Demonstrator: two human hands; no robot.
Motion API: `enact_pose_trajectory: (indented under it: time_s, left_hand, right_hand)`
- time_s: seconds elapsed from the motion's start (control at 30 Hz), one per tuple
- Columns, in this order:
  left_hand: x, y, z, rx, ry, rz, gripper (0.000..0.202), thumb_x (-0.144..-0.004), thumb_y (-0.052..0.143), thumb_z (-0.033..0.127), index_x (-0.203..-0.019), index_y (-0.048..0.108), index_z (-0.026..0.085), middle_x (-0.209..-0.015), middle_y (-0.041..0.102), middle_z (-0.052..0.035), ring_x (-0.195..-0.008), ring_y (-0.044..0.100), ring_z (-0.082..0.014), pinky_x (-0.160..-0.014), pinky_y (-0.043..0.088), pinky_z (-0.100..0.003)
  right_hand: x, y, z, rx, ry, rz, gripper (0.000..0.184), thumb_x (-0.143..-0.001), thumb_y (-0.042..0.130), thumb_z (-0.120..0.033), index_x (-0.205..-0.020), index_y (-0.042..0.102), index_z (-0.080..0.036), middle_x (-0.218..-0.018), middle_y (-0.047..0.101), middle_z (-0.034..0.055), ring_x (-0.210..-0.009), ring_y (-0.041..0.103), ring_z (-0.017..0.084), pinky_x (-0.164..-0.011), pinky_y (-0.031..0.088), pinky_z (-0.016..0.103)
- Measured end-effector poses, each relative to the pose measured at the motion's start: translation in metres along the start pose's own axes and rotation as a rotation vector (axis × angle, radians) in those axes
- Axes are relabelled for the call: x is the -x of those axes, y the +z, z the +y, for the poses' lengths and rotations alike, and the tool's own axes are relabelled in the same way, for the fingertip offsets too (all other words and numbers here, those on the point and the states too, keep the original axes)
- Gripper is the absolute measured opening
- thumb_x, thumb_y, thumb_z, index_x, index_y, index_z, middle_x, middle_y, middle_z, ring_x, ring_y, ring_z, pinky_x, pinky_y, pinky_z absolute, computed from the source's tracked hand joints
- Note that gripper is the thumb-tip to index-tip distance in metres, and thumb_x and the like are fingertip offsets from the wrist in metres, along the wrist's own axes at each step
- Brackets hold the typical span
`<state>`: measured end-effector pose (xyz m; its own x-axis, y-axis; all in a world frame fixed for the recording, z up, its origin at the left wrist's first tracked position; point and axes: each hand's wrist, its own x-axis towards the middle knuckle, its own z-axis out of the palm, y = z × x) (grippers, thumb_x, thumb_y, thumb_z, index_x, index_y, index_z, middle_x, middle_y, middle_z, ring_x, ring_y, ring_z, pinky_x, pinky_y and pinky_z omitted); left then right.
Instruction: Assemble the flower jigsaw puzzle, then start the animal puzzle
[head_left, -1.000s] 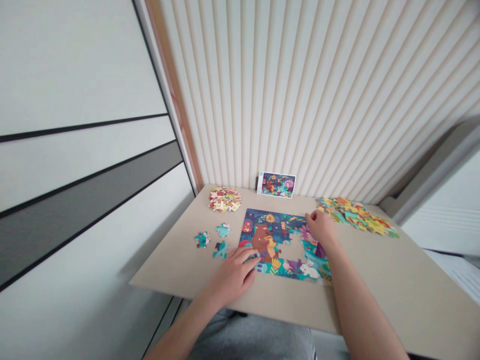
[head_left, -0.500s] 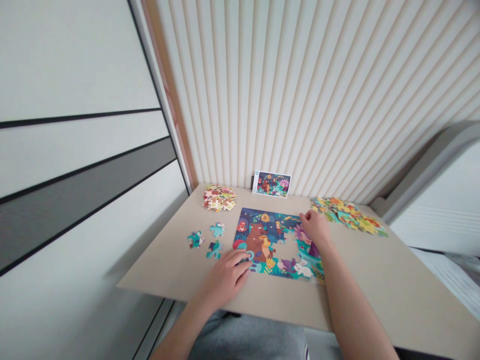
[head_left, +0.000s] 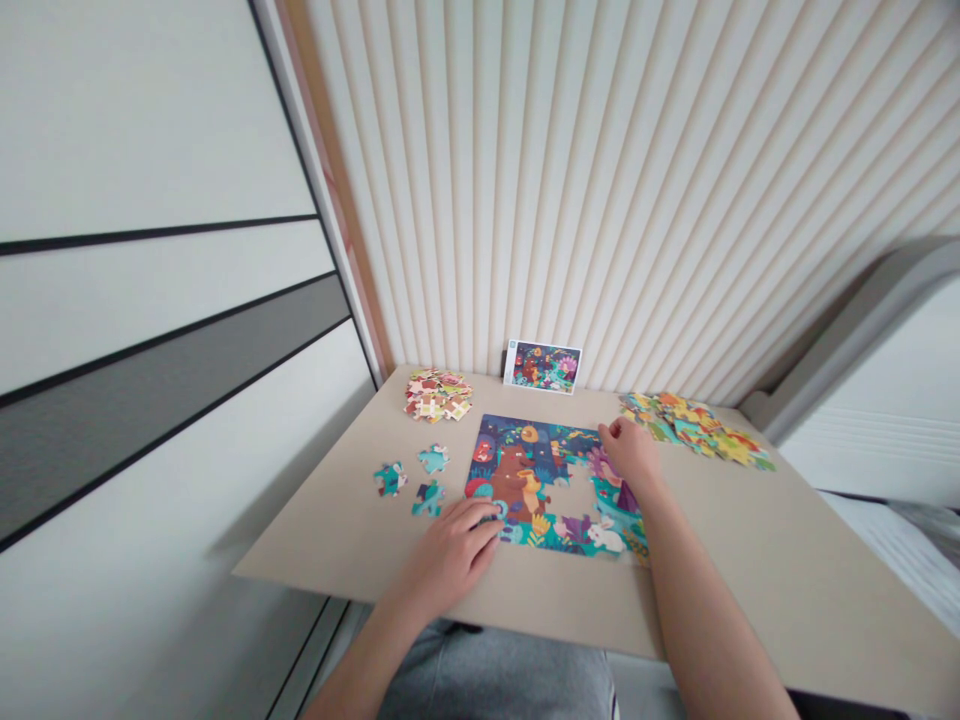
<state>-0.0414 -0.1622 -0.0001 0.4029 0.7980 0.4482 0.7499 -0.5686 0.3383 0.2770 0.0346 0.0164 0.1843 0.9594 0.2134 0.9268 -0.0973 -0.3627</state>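
A partly assembled jigsaw puzzle lies flat on the table, showing a brown bear, a white rabbit and dark blue forest. A gap with the tabletop showing is right of its middle. My left hand is open, fingers stretched out and resting on the puzzle's lower left edge. At the upper right corner, my right hand has its fingers bent and pressed together against the puzzle; whatever they pinch is hidden. Three loose teal puzzle pieces, one of them farthest left, lie left of the puzzle.
Behind the puzzle a small picture card of the same scene leans upright. A heap of reddish and cream pieces lies back left. Yellow, orange and green pieces spread back right. A ribbed cream panel rises behind the table.
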Motion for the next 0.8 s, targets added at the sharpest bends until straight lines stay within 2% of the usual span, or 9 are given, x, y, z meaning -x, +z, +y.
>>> enact_pose_trajectory:
  time_s: [0.5, 0.8]
  left_hand:
    - [0.0001, -0.0001, 0.0003, 0.016, -0.023, -0.036, 0.025, -0.098, 0.055, 0.019, -0.118, 0.069, 0.026, -0.125, 0.067, -0.0055, -0.121, 0.059, -0.0238, -0.107, 0.051, -0.046]
    - [-0.0016, -0.002, 0.0016, 0.019, -0.002, -0.008, 0.025, -0.098, 0.054, 0.018, -0.117, 0.07, 0.026, -0.124, 0.067, -0.0057, -0.121, 0.06, -0.0233, -0.106, 0.051, -0.045]
  right_hand:
    - [-0.0004, -0.0003, -0.0009, 0.005, -0.004, -0.004, 0.027, -0.092, 0.053, -0.039, -0.076, 0.065, -0.02, -0.069, 0.066, 0.0064, -0.07, 0.062, 0.02, -0.061, 0.034, 0.027]
    - [0.0004, -0.0013, -0.0006, -0.025, -0.009, -0.008, 0.029, -0.092, 0.054, -0.042, -0.075, 0.064, -0.021, -0.068, 0.065, 0.0051, -0.067, 0.06, 0.019, -0.059, 0.031, 0.027]
